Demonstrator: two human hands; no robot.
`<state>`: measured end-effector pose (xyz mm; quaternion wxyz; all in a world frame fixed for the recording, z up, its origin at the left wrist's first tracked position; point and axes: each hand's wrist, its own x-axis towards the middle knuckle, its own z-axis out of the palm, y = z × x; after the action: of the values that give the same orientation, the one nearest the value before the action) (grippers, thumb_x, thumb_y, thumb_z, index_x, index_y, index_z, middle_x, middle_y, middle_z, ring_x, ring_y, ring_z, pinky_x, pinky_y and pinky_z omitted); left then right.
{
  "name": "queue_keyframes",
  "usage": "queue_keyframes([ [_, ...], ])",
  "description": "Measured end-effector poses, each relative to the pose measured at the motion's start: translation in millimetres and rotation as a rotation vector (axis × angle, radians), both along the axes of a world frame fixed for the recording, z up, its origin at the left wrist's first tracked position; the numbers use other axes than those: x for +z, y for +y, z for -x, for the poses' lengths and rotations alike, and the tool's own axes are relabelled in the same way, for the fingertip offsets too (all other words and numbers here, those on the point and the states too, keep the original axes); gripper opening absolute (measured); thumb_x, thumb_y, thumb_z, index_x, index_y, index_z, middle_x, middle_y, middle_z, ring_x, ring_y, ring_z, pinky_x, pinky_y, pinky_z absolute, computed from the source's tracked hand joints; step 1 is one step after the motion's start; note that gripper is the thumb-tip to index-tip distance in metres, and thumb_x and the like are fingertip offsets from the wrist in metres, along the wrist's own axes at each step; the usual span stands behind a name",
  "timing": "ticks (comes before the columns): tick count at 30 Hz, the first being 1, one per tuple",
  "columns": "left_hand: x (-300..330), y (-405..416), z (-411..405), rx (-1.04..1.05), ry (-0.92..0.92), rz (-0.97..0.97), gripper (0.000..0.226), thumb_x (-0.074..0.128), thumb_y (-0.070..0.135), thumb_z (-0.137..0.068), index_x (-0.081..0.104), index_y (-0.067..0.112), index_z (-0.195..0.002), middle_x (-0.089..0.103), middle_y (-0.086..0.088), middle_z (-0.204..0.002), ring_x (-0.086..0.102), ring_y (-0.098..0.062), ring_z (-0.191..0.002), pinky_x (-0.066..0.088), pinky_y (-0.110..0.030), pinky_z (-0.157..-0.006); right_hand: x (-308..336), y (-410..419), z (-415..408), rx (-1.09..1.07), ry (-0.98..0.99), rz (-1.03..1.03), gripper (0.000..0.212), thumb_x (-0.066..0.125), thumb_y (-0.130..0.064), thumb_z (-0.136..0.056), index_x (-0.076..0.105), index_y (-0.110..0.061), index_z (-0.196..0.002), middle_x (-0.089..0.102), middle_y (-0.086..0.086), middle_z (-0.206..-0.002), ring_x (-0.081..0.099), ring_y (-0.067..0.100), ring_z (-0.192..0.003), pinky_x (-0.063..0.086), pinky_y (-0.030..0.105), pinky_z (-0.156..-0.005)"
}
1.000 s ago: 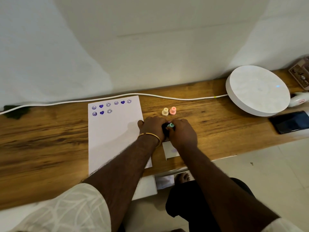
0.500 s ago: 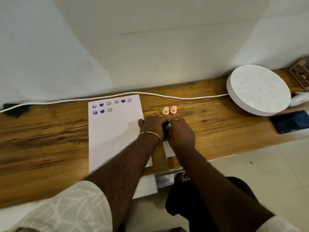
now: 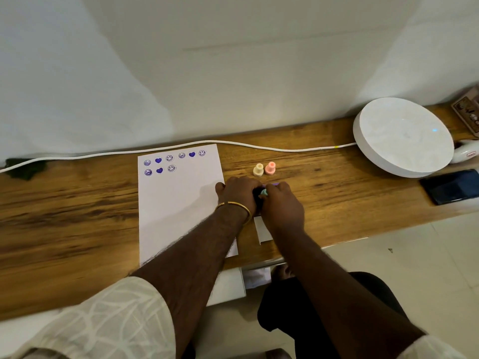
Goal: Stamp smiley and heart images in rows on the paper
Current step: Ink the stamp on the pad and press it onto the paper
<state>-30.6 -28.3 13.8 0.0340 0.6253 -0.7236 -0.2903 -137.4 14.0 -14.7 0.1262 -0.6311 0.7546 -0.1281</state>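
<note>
Wooden desk: both hands have barely moved, left hand (image 3: 239, 194) gripping a dark ink pad (image 3: 258, 196), right hand (image 3: 282, 203) pinching a mint stamp (image 3: 264, 192) onto it, re-inking beside the paper (image 3: 178, 203) with nine stamped images.

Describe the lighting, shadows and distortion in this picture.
Head view: soft, dim indoor light, no harsh glare; broad curved shadows fall on the wall; a faint shadow lies on the paper beside the left hand; wide-angle bending bows the wooden desk edge; the stamped prints stay sharp.
</note>
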Motion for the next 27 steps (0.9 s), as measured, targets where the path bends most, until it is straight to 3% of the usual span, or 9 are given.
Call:
queue_keyframes([
  [3,-1.1,-0.6,-0.4,-0.011,0.001,0.001,0.043,0.075,0.037,-0.077,0.065,0.032,-0.119,0.067,0.004,-0.117,0.053,-0.026,-0.117,0.033,-0.05,-0.097,3.2,-9.1,11.8,-0.039,-0.136,-0.038,0.022,0.06,-0.025,-0.092,0.066,-0.022,-0.113,0.061,0.005,-0.114,0.061,0.017,-0.088,0.047,0.026,-0.07],
  [6,-2.0,-0.8,-0.5,-0.005,-0.002,0.002,0.045,0.076,0.034,-0.077,0.064,0.032,-0.121,0.067,0.003,-0.118,0.053,-0.027,-0.117,0.033,-0.05,-0.098,7.5,-11.9,6.5,-0.037,-0.075,-0.047,0.017,0.062,-0.024,-0.09,0.066,-0.022,-0.106,0.062,0.004,-0.11,0.062,0.017,-0.085,0.053,0.03,-0.071],
  [9,-3.1,-0.5,-0.2,-0.003,-0.014,0.014,0.047,0.077,0.025,-0.077,0.064,0.032,-0.121,0.067,0.003,-0.117,0.053,-0.028,-0.116,0.033,-0.05,-0.097,5.1,-1.7,-4.7,0.021,0.061,-0.008,0.029,0.064,-0.02,-0.089,0.061,-0.018,-0.118,0.059,0.008,-0.12,0.065,0.022,-0.092,0.056,0.034,-0.07],
  [13,-4.1,0.3,-0.2,-0.021,-0.015,0.019,0.047,0.077,0.031,-0.075,0.064,0.031,-0.12,0.066,0.002,-0.118,0.053,-0.027,-0.116,0.033,-0.049,-0.096,0.4,1.6,3.1,0.021,-0.007,0.036,0.028,0.057,-0.019,-0.093,0.061,-0.021,-0.121,0.06,0.006,-0.121,0.064,0.019,-0.092,0.054,0.03,-0.07],
  [19,-7.2,1.8,-1.1,-0.077,-0.046,0.043,0.049,0.074,0.04,-0.077,0.059,0.03,-0.122,0.063,0.002,-0.121,0.05,-0.026,-0.118,0.034,-0.047,-0.096,5.9,-7.7,21.1,-0.094,-0.438,0.007,0.017,0.063,-0.024,-0.093,0.071,-0.017,-0.106,0.071,0.003,-0.102,0.064,0.012,-0.091,0.054,0.03,-0.082],
  [23,-10.9,1.1,-6.3,-0.126,-0.028,0.042,0.056,0.075,0.037,-0.075,0.054,0.029,-0.127,0.061,0.0,-0.125,0.046,-0.027,-0.121,0.034,-0.046,-0.097,25.7,-4.7,29.0,-0.488,-1.11,-0.2,0.014,0.068,-0.029,-0.089,0.07,-0.017,-0.097,0.072,0.005,-0.093,0.058,0.008,-0.071,0.047,0.021,-0.055],
  [27,-8.0,-2.0,-17.2,-0.175,0.033,0.037,0.063,0.077,0.049,-0.07,0.055,0.03,-0.126,0.063,0.003,-0.121,0.049,-0.024,-0.117,0.038,-0.048,-0.098,45.7,-6.1,34.0,-0.559,-1.56,-0.372,0.021,0.064,-0.027,-0.092,0.068,-0.012,-0.106,0.069,0.005,-0.086,0.051,0.006,-0.061,0.039,0.019,-0.05],
])
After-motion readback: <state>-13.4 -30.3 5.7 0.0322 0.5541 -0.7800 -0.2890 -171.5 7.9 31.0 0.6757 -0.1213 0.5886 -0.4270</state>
